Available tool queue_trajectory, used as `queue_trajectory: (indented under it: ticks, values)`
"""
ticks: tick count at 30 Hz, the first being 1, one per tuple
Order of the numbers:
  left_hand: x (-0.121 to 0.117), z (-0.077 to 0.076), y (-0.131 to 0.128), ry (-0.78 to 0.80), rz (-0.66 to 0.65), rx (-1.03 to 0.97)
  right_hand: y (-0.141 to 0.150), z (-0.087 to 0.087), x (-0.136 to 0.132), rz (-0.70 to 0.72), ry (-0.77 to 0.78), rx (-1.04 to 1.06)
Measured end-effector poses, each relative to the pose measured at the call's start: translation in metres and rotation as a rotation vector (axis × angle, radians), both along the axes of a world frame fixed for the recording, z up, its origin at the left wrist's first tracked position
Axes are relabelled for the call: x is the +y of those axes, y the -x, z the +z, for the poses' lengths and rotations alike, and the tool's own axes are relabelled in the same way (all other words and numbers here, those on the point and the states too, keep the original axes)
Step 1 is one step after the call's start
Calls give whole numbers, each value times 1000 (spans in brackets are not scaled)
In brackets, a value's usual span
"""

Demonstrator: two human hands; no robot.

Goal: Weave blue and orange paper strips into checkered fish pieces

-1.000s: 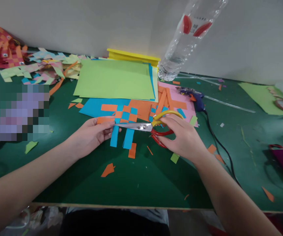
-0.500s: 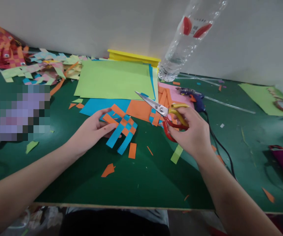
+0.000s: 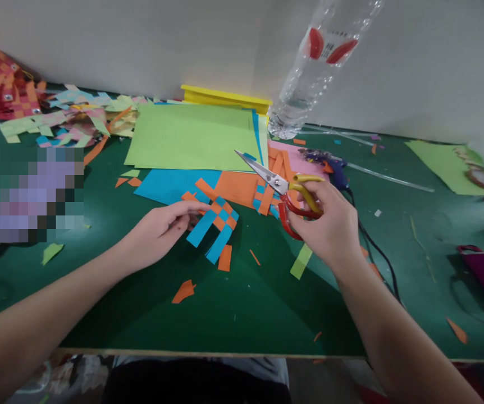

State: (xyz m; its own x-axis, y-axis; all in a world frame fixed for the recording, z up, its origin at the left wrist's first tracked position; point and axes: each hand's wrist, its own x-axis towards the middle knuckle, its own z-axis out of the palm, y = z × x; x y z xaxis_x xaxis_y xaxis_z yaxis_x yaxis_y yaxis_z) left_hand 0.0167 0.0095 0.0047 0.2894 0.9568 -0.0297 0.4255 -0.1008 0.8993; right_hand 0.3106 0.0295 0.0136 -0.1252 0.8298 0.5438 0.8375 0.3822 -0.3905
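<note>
dim light, soft shadows on tabletop [image 3: 263, 314], glints on bottle [image 3: 309, 84], pixelated patch [image 3: 23, 196] at left

bare forearms [image 3: 77, 286], black cloth [image 3: 195, 381] at lap, greyish cloth [image 3: 274, 370] beside.

So the green tabletop [image 3: 267, 308] is leaving open room up front, bottle [image 3: 309, 73] is blocking the back.

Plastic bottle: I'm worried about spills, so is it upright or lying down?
Upright: the bottle stands base-down on the green table, its top running out of view.
</note>
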Motion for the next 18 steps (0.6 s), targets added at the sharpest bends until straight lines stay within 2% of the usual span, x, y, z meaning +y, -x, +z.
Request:
queue_trajectory:
  ticks: [7, 13, 15, 18]
  values:
    - [-1, -5, 0, -303, 48, 141, -5, -6, 2, -31, 100, 136]
    - [-1, 3, 5, -788, 178, 390, -9, -14, 3, 26, 260, 318]
    - [-2, 7, 6, -825, 228, 435, -8, -12, 2, 44, 297, 342]
    - [-4, 9, 5, -744, 239, 374, -4, -6, 1, 53, 302, 293]
